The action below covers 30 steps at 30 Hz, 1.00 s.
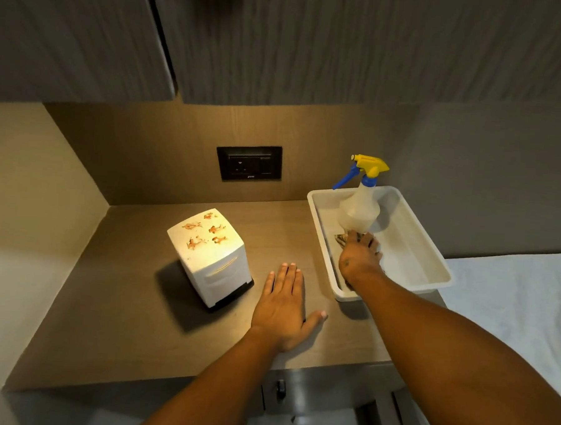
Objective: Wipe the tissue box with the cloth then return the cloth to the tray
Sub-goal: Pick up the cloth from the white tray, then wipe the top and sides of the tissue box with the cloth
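I see my left hand [282,310] lying flat on the counter [130,318]. Its palm is down, its fingers are straight and a little spread, and it holds nothing. It rests just right of the box [210,257] but does not touch it.

The box is white, with small orange pictures on its top. It stands on the counter, left of the middle, on a dark base. A thin slot shows on the side that faces me.

My right hand [359,255] is inside the tray [413,251]. The fingers are bent down over the cloth [340,240], and the hand covers most of it. Only a dark, crumpled bit of cloth shows at the fingertips, and another bit shows under the wrist. The hand is touching the cloth, but I cannot tell if the fingers have closed on it or just press on it.

The tray is white and long. It sits on the right side of the counter, near the edge. The cloth lies on the tray floor, by the left wall.

A spray bottle [359,210] stands up at the far end of the tray, just past my right hand. It has a clear body, a yellow top and a blue trigger.

A black socket [248,163] is on the wall behind the counter. White sheets [511,305] lie to the right of the tray.
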Each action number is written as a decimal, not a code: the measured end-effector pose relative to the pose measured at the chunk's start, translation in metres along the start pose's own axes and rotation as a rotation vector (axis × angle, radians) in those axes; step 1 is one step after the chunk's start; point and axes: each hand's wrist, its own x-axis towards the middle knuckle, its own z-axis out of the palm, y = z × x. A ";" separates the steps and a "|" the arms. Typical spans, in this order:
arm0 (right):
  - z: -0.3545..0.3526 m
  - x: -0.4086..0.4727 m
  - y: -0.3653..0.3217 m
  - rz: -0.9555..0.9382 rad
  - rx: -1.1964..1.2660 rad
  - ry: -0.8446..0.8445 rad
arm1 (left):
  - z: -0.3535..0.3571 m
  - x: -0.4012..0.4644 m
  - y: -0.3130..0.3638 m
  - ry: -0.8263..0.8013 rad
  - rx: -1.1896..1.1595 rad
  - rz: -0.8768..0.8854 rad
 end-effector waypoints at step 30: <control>-0.093 -0.107 -0.151 -0.645 0.153 0.099 | -0.131 -0.091 -0.062 0.451 0.044 -0.126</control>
